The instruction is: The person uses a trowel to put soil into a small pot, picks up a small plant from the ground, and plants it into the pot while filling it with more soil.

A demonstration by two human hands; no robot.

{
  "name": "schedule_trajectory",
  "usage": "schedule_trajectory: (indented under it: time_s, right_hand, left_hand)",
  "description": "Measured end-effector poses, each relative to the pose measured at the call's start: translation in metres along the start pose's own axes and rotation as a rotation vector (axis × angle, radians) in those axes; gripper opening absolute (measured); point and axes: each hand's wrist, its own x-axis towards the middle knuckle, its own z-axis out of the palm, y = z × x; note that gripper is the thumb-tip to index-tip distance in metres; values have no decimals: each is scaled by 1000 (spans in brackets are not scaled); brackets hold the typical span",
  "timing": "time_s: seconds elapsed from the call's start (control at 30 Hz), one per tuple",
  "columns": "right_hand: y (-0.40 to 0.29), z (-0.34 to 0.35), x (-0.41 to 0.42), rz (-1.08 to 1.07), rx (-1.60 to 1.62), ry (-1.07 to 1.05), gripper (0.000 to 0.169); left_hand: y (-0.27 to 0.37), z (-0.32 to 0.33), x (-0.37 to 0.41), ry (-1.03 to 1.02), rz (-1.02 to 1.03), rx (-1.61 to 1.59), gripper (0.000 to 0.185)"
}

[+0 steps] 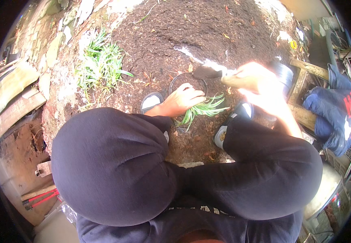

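My left hand [185, 98] is at the near side of a round black plant pot [171, 86], its fingers curled over the base of a small plant with green-and-white striped leaves [204, 108]. The leaves spill toward me, and the roots are hidden by the hand. In my right hand [255, 79], which is washed out by sunlight, is the handle of a hand trowel [228, 79]. Its blade, heaped with dark soil [207, 72], is over the right side of the pot's rim. How full the pot is cannot be made out.
A mound of dark soil [187, 27] spreads ahead of me. Clumps of striped plants [102, 60] lie at left. To the right stand a dark round container [284, 76] and a wooden frame [310, 69] draped with blue cloth [334, 112]. A red-handled tool [43, 197] lies at lower left.
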Motion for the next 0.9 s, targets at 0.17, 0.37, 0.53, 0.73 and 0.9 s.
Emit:
schedule_trajectory:
  time_s: [0.17, 0.37, 0.53, 0.73, 0.9]
  right_hand:
    - [5, 29, 19, -42, 221, -50, 39]
    - [9, 50, 22, -181, 176, -83, 49]
    - [10, 54, 22, -180, 143, -45, 37]
    - [12, 54, 17, -181, 165, -60, 34]
    - [11, 60, 12, -210, 172, -56, 31]
  left_hand:
    - [2, 1, 6, -94, -57, 47, 37]
    - [-1, 5, 0, -42, -85, 89, 38]
    - [1, 1, 1, 59, -85, -33, 42]
    - [2, 4, -2, 101, -6, -203, 45]
    - [7, 0, -3, 105, -60, -261, 38]
